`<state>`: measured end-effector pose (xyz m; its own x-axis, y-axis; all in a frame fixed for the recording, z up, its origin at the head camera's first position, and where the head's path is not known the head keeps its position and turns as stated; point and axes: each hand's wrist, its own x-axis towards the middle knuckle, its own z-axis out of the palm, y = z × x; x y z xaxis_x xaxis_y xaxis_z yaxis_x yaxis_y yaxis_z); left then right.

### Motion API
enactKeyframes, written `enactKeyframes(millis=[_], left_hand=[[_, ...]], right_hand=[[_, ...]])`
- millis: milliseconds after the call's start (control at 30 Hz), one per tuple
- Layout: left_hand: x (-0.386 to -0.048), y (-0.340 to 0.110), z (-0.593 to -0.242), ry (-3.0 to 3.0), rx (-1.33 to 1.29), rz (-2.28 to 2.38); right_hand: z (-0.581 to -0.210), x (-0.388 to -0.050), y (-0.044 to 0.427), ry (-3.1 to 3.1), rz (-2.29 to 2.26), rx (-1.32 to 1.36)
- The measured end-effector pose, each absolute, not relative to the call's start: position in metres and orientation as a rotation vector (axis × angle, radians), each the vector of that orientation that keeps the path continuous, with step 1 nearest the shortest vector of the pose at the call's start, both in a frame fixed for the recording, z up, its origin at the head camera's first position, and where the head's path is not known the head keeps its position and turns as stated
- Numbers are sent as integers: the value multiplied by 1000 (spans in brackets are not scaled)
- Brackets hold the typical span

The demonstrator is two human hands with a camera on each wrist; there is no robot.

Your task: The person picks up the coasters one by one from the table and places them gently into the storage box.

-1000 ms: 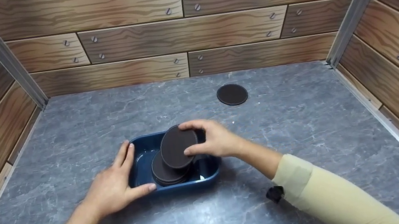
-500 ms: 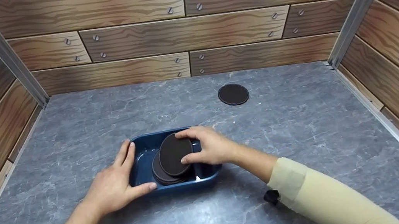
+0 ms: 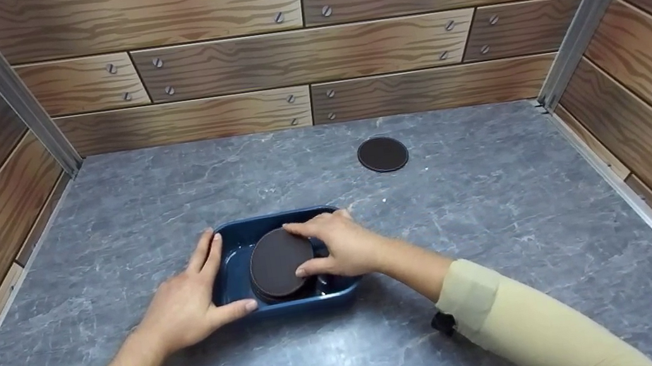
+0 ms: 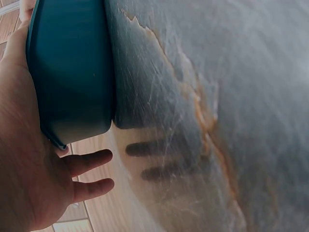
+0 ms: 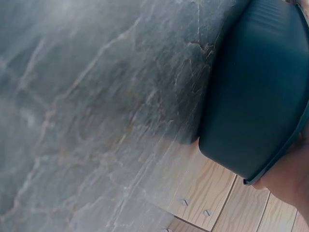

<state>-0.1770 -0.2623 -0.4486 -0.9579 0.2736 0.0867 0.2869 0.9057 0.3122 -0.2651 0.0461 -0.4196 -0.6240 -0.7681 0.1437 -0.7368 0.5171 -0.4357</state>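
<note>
A dark blue rectangular tray [image 3: 234, 276] stands on the table in the head view. Inside it, several round dark brown coasters are stacked, the top coaster [image 3: 278, 263] largely hiding those beneath. My right hand [image 3: 344, 245] reaches over the tray's right end and holds the top coaster by its right edge, between thumb and fingers. At the tray's left end, my left hand [image 3: 181, 308] grips the rim, thumb on the near side and fingers on the far left corner. The left wrist view shows two fingers [image 4: 91, 189] extended past the tray's outer wall. The right wrist view hides the coasters.
Another dark round coaster [image 3: 383, 154] lies flat on the grey marbled table [image 3: 481, 199], behind and right of the tray. Wood-patterned walls [image 3: 302, 55] enclose the table at the back and both sides, with metal posts at the back corners.
My right hand has lowered the coaster leftward and down, from tilted above the stack to lying nearly aligned on it. The left hand and the tray have stayed in place.
</note>
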Motion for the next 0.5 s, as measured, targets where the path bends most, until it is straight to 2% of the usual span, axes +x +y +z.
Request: enactKeyframes(millis=[233, 500], left_hand=[[-178, -263, -446, -3017, -451, -507], [-178, -263, -449, -3019, -446, -505]], right_hand=[[-394, -279, 61, 2700, -1111, -1306], [-367, -320, 101, 2789, -1347, -1016]])
